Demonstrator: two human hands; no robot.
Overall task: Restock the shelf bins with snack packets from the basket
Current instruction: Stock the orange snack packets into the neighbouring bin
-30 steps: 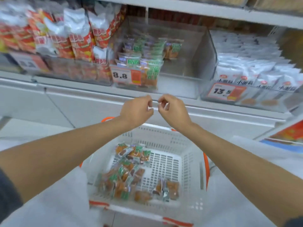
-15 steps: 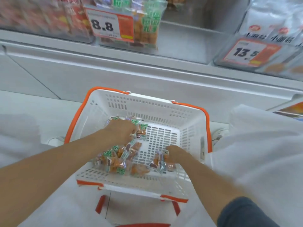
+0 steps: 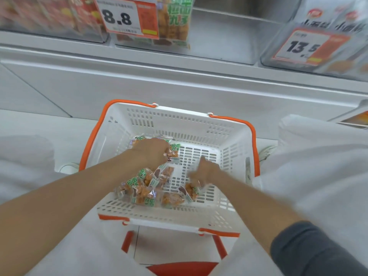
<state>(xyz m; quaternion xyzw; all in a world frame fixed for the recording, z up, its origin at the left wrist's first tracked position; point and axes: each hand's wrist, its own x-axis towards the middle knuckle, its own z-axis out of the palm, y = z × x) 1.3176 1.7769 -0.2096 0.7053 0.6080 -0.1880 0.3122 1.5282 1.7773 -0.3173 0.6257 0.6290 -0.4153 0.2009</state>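
Note:
A white basket (image 3: 195,124) with orange handles stands in front of me on a stool. Several clear snack packets (image 3: 145,188) with green labels and orange contents lie along its left and front floor. My left hand (image 3: 151,152) is down in the far left of the basket, fingers curled over packets there. My right hand (image 3: 203,172) is blurred, lower right in the basket, fingers closed around a packet near the front. At the top, the clear shelf bin (image 3: 219,42) behind the 8.8 price tag (image 3: 127,16) holds the same green-labelled packets.
To the left of that bin is one with red packets (image 3: 51,14); to the right a bin with white packets and a 13.5 tag (image 3: 306,46). A white shelf ledge (image 3: 179,62) runs above the basket. White cloth lies on both sides.
One second ago both hands were together up by the shelf edge. They dropped into the basket, and since half a second ago the right hand has shifted slightly up with a packet.

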